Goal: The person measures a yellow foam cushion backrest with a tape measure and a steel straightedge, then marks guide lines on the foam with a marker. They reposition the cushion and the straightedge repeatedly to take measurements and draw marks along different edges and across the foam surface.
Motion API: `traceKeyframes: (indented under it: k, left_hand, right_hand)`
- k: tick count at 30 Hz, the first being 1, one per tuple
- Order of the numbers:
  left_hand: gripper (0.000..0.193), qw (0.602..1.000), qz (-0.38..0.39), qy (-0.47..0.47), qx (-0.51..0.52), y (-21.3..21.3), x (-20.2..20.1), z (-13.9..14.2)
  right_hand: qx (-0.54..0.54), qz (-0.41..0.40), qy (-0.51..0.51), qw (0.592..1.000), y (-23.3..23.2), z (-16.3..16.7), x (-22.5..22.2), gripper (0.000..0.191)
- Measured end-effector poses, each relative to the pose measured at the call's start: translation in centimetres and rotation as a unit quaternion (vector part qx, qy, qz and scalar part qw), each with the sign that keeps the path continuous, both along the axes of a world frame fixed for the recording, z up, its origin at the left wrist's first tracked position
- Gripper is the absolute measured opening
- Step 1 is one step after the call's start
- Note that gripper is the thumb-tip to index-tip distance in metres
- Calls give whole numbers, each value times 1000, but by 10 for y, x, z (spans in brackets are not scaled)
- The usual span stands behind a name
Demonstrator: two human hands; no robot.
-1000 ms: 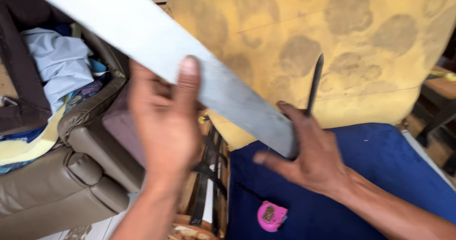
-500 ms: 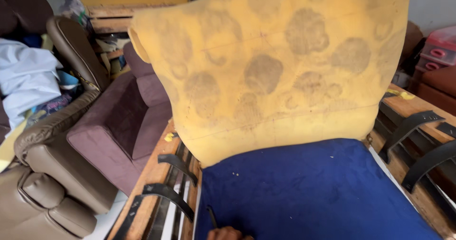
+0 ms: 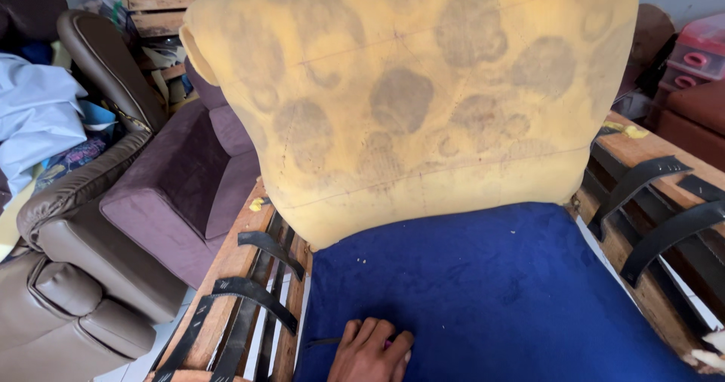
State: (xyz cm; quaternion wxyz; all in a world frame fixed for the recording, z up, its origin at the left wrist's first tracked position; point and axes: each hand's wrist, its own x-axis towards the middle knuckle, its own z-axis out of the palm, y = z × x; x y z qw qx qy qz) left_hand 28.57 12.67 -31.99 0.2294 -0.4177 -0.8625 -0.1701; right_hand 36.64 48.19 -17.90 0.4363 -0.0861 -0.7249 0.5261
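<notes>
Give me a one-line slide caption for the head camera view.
One hand rests on blue fabric below a stained yellow foam chair back, wooden frame alongside.

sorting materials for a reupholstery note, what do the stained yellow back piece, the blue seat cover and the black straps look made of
Yellow back piece: seemingly bare foam, matte, with dark blotchy stains.
Blue seat cover: apparently a velvety fabric; soft nap, uneven sheen.
Black straps: likely rubber or webbing bands, flat, over a raw wooden frame.
One hand rests on the cover.

Blue fabric under our hand

Our hand (image 3: 370, 352) lies flat on the blue fabric (image 3: 491, 291), at its near left edge; the fabric spreads smooth below the stained yellow foam back (image 3: 408, 102).
</notes>
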Motion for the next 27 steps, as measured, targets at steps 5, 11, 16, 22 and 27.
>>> traceKeyframes:
  k: [5,11,16,22,27]
  left_hand:
    - [20,998,47,-14,42,6,21,7]
    - [19,995,39,-71,63,-2,31,18]
    - [43,996,15,-6,84,-8,22,77]
    - [40,963,29,40,266,-9,-11,213]
    - [45,908,-112,-174,365,34,-66,298]
  right_hand:
    - [-14,19,26,999,-19,0,-18,30]
    - [-35,39,72,996,-43,11,-40,22]
    - [-1,25,100,995,-76,2,-70,22]
    - [-38,99,30,994,-124,-29,-75,23]
    - [10,164,37,986,-155,-40,-95,23]
